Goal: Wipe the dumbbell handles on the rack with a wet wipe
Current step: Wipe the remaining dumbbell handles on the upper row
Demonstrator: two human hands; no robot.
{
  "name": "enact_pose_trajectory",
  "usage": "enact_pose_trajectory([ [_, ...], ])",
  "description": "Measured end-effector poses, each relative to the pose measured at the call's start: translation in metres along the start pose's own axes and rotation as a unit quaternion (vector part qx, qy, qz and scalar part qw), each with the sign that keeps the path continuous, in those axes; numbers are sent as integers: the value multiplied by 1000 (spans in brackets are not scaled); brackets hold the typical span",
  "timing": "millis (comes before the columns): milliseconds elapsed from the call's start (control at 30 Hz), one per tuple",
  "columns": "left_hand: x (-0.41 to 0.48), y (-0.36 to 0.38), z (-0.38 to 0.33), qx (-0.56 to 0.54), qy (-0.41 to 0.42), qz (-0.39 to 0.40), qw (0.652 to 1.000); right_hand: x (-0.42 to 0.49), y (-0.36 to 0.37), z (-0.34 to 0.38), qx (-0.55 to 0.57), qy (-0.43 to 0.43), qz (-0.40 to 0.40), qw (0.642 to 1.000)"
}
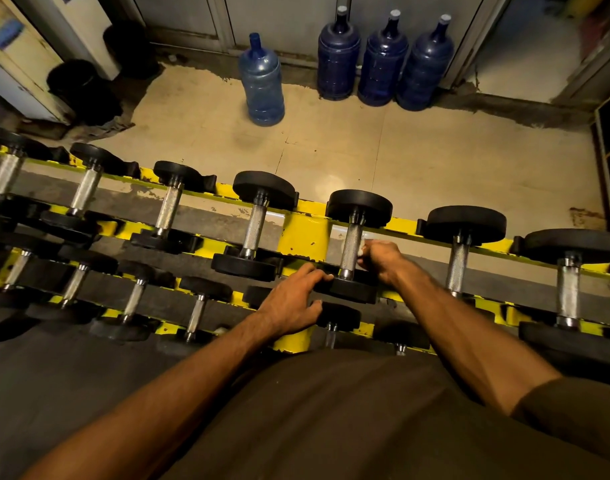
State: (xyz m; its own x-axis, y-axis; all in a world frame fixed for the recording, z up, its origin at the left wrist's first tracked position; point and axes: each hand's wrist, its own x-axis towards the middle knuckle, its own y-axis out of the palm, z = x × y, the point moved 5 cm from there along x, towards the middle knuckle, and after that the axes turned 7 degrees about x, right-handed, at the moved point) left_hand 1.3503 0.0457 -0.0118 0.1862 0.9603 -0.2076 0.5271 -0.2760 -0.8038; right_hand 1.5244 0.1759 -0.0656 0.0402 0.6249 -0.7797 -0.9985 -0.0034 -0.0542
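We face a rack [302,233] of dumbbells [258,220] in two rows. Our right hand [383,260] holds a wipe [361,252] just right of one handle [351,247]; our left hand [289,303] rests on that dumbbell's near end [352,289]. Four water jugs [338,60] stand behind the rack.

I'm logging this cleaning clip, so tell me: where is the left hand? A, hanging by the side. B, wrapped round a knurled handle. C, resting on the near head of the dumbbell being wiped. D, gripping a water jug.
C: the left hand rests its fingers on the near dumbbell head, while the right hand holds the wet wipe against the handle.
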Motion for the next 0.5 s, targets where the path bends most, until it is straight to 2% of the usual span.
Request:
enact_pose_trajectory([
  [67, 0, 0, 0, -2, 0, 0, 1000, -6, -4, -9, -43, 50, 63, 996],
  [167, 1, -1, 1, -3, -1, -4, 1000, -17, -11, -7, 2, 79, 131, 988],
  [233, 1, -1, 0, -5, -3, -4, 1000, -15, -10, 3, 6, 19, 107, 994],
  [300, 1, -1, 0, -4, -2, -1, 1000, -11, -8, 9, 51, -50, 17, 997],
  [367, 1, -1, 0, -5, -3, 1, 1000, -7, -3, 6, 84, -59, -26, 994],
  [400, 1, -1, 0, -7, -4, 1, 1000, -4, -2, 2, 70, -44, -15, 996],
  [500, 1, -2, 1, -9, -4, -2, 1000, -7, -13, -7, -70, 24, 47, 996],
])
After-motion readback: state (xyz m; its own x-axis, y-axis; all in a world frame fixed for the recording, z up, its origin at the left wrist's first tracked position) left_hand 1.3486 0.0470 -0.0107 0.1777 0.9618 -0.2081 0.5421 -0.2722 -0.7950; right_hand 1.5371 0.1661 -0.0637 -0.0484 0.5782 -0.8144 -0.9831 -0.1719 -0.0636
